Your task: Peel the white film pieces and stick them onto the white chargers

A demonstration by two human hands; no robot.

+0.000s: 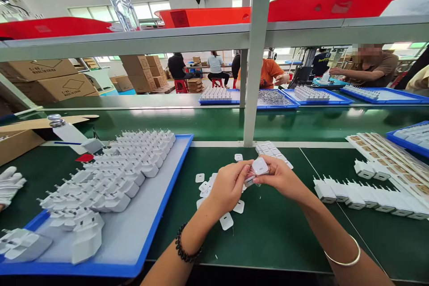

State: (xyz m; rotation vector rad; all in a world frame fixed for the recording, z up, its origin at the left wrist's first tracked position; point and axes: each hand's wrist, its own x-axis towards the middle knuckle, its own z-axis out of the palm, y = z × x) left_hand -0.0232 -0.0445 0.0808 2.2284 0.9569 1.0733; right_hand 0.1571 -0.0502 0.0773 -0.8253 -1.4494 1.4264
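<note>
Over the green bench my left hand (231,183) and my right hand (279,175) meet, fingers closed around a small white charger. Its square end cap (260,166) with a port slot faces up between the right fingers. The lower housing, with something reddish beside it, is pinched by the left fingers and partly hidden. Loose white end caps (226,221) lie scattered under and beside my left hand. Behind my right hand sits a block of white caps (273,152) set in rows.
Left, a blue-rimmed tray (161,205) holds many white plug chargers (115,174). Right, a row of chargers (368,196) stands near stacked card strips (395,156). A post (253,76) and shelf (134,40) rise ahead. A co-worker's gloved hand (10,185) shows far left.
</note>
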